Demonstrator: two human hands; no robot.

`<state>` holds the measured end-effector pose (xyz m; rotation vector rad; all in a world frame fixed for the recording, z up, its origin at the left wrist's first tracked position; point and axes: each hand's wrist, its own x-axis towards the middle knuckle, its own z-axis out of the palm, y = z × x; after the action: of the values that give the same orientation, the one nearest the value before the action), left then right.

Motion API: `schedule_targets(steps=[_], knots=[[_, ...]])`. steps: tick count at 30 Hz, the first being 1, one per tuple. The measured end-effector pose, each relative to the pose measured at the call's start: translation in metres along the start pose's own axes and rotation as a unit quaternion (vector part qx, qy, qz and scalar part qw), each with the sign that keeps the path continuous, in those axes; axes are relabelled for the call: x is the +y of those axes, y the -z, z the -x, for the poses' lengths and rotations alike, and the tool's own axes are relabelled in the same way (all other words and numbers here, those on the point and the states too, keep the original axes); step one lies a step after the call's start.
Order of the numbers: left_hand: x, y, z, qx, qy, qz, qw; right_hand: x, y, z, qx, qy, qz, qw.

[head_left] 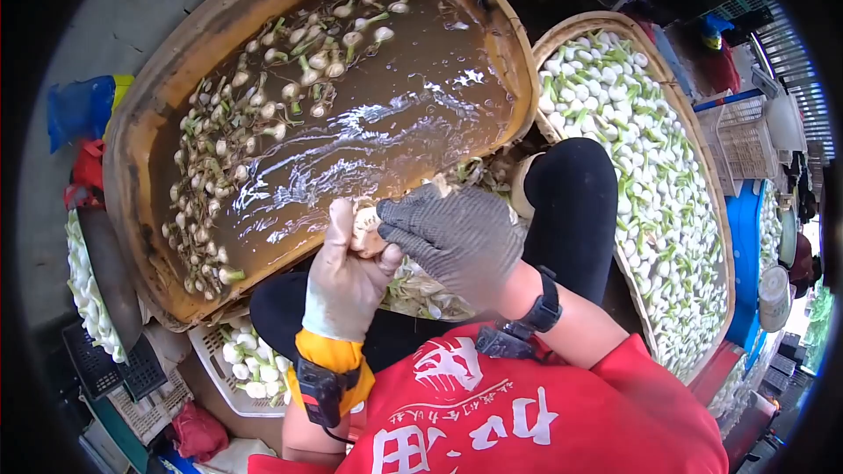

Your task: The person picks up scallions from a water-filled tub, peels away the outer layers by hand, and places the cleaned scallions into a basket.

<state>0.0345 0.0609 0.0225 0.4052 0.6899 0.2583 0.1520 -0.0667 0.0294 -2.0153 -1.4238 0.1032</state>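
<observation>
Low over the near edge of a large tub [140, 202] of brown water, my two gloved hands meet. My left hand [344, 276], in a pale glove, is closed around a whitish bulb [365, 233] that looks like garlic or onion. My right hand [457, 237], in a grey ribbed glove, has its fingers curled in against the same bulb; its fingertips are partly hidden. Several unpeeled bulbs [307, 75] with roots and stems float along the tub's far and left sides. Peelings [426, 290] lie below my hands, between my legs.
At the right stands a long basket [729, 254] full of white bulbs with green stems. A white plastic basket [211, 360] at lower left holds more peeled bulbs [256, 364]. Crates [742, 140] and a blue tub [745, 254] stand farther right.
</observation>
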Motion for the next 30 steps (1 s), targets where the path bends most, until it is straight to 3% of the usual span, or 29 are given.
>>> schedule_targets(steps=[3, 6, 9, 11, 12, 13, 15, 16, 17, 18, 19, 21, 22, 24, 26, 28, 30], knots=[[-0.019, 0.005, 0.001, -0.037, -0.036, -0.017, 0.999, 0.001, -0.004, 0.007, 0.024, 0.045, 0.038, 0.998], [-0.023, -0.006, 0.012, -0.028, -0.075, -0.106, 0.991, -0.003, -0.008, 0.010, 0.005, -0.027, 0.058, 0.998], [-0.024, -0.010, 0.021, -0.008, -0.091, -0.204, 0.975, -0.003, -0.008, 0.016, 0.034, -0.012, 0.020, 0.999], [-0.022, -0.022, 0.030, -0.013, -0.088, -0.201, 0.976, -0.007, 0.000, 0.018, 0.010, -0.103, -0.132, 0.986], [-0.017, -0.022, 0.033, -0.069, -0.099, -0.274, 0.954, -0.005, 0.003, 0.016, 0.012, -0.102, -0.132, 0.986], [-0.017, -0.033, 0.045, -0.037, -0.090, -0.307, 0.947, 0.000, 0.008, 0.010, 0.062, -0.119, -0.130, 0.982], [-0.016, -0.027, 0.051, -0.063, -0.076, -0.308, 0.946, 0.014, 0.025, 0.001, 0.188, -0.124, -0.106, 0.968], [-0.019, -0.032, 0.059, -0.029, -0.065, -0.305, 0.950, 0.032, 0.031, -0.003, 0.236, -0.152, -0.104, 0.954], [-0.020, -0.027, 0.060, -0.028, -0.068, -0.304, 0.950, 0.048, 0.036, -0.006, 0.307, -0.186, -0.044, 0.932], [-0.021, -0.018, 0.058, -0.055, -0.069, -0.277, 0.957, 0.080, 0.034, -0.005, 0.332, -0.237, -0.072, 0.910], [-0.022, -0.014, 0.058, -0.083, -0.070, -0.250, 0.962, 0.089, 0.039, 0.001, 0.262, -0.332, -0.034, 0.906], [-0.023, -0.014, 0.057, -0.076, -0.078, -0.252, 0.962, 0.078, 0.034, 0.020, 0.110, -0.266, -0.050, 0.957], [-0.026, -0.011, 0.055, -0.088, -0.080, -0.244, 0.962, 0.064, 0.027, 0.029, 0.053, -0.194, -0.136, 0.970], [-0.032, -0.015, 0.051, -0.111, -0.064, -0.254, 0.959, 0.034, 0.014, 0.042, -0.030, -0.107, -0.270, 0.957], [-0.038, -0.015, 0.053, -0.107, -0.078, -0.339, 0.931, 0.016, 0.011, 0.042, -0.052, -0.095, -0.318, 0.942], [-0.036, -0.018, 0.054, -0.125, -0.081, -0.389, 0.909, 0.007, 0.010, 0.038, 0.004, -0.236, -0.333, 0.913], [-0.034, -0.029, 0.058, -0.046, -0.062, -0.466, 0.882, 0.004, 0.006, 0.041, 0.036, -0.184, -0.290, 0.938]])
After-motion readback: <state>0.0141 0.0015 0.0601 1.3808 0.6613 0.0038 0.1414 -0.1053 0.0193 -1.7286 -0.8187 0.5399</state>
